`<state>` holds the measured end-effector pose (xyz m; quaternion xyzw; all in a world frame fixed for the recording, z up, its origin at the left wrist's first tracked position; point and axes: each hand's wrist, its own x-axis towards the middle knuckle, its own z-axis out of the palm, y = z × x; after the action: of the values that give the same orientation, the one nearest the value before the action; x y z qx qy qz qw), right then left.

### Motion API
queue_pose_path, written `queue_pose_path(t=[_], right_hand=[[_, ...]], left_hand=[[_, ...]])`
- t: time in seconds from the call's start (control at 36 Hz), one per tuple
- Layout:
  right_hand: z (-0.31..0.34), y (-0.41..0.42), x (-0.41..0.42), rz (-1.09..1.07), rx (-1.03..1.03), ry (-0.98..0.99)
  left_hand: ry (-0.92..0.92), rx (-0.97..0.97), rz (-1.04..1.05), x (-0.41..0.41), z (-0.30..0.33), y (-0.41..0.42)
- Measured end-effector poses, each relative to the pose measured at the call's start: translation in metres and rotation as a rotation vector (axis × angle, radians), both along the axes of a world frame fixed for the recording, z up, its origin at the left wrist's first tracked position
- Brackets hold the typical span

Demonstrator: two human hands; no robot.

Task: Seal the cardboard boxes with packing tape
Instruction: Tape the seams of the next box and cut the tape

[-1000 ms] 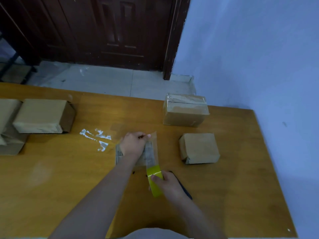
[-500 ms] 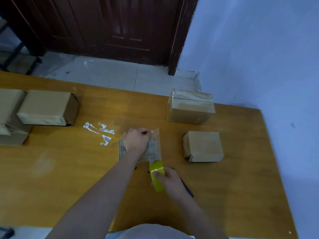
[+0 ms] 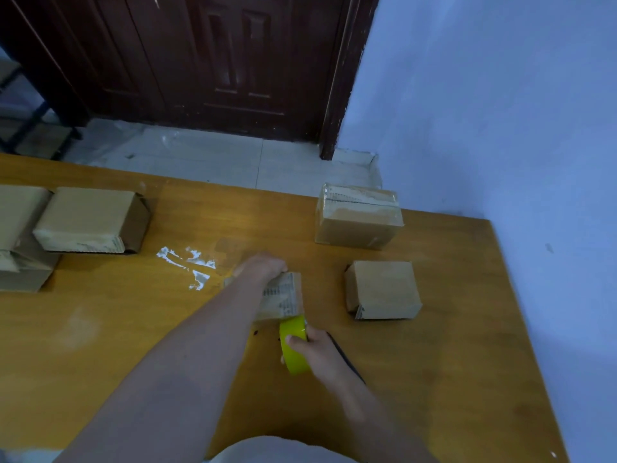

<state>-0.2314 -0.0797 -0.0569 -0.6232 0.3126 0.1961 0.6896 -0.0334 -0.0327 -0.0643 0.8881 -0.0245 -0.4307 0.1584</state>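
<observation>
An orange-brown wooden table (image 3: 100,345) stands against a pale blue wall (image 3: 500,111), a dark door (image 3: 217,61) beyond it. The left forearm hides much of the small box (image 3: 283,295) at centre; the left hand (image 3: 262,267) rests on its far edge, finger pose unclear. At the box's 6 o'clock, the right hand (image 3: 314,345) grips the yellow tape roll (image 3: 293,345). Two more boxes (image 3: 382,289) lie at 3 o'clock, others at 9.

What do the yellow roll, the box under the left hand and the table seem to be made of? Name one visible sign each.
Yellow roll: probably plastic tape, glossy and smooth.
Box: brown cardboard, matte, with shiny clear tape over print.
Table: looks like varnished wood or laminate; orange sheen, faint grain.
</observation>
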Motion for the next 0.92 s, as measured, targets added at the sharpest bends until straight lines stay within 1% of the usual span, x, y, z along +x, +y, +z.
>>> queue_pose_path(t=[0.06,0.11,0.14,0.19,0.22,0.25,0.31,0.33,0.39,0.47,0.56,0.61,0.69,0.78,0.83,0.92], right_hand=[[0.0,-0.001,0.0,0.002,0.007,0.006],[-0.002,-0.001,-0.001,0.002,0.014,-0.004],[-0.004,-0.002,-0.001,-0.002,0.02,-0.016],[-0.006,-0.002,-0.002,-0.017,0.015,-0.03],[-0.006,-0.003,-0.004,-0.026,0.017,-0.042],[-0.007,-0.004,-0.005,-0.04,0.024,-0.054],[-0.009,-0.003,-0.008,-0.055,0.028,-0.08],[-0.009,-0.003,-0.008,-0.06,0.024,-0.093],[-0.01,0.0,-0.009,-0.072,0.019,-0.115],[-0.017,0.001,-0.012,-0.081,0.006,-0.118],[-0.023,0.005,-0.016,-0.103,-0.042,-0.032],[-0.026,0.009,-0.017,-0.114,-0.129,0.016],[-0.023,0.015,-0.018,-0.028,-0.323,0.024],[-0.019,0.019,-0.019,-0.029,-0.419,0.107],[-0.02,0.022,-0.021,-0.027,-0.488,0.156],[-0.02,0.025,-0.019,0.022,-0.537,0.187]], left_hand=[[-0.095,0.024,-0.048,-0.003,-0.004,-0.002],[-0.287,-0.014,-0.035,-0.012,-0.007,0.001],[-0.415,-0.088,-0.006,-0.018,-0.009,0.005],[-0.692,-0.316,0.021,-0.031,-0.012,0.016],[-0.816,-0.416,-0.019,-0.036,-0.013,0.022],[-0.921,-0.47,-0.094,-0.043,-0.013,0.027],[-1.059,-0.499,-0.294,-0.059,-0.018,0.038],[-1.089,-0.487,-0.394,-0.068,-0.021,0.042],[-1.088,-0.412,-0.506,-0.086,-0.026,0.053],[-1.009,-0.279,-0.559,-0.103,-0.029,0.062],[-0.891,-0.174,-0.617,-0.106,-0.022,0.062],[-0.809,-0.147,-0.661,-0.105,-0.019,0.063],[-0.815,-0.097,-0.708,-0.109,-0.017,0.065],[-0.825,-0.12,-0.67,-0.115,-0.018,0.064],[-0.752,-0.1,-0.671,-0.118,-0.018,0.064],[-0.707,-0.075,-0.665,-0.12,-0.011,0.062]])
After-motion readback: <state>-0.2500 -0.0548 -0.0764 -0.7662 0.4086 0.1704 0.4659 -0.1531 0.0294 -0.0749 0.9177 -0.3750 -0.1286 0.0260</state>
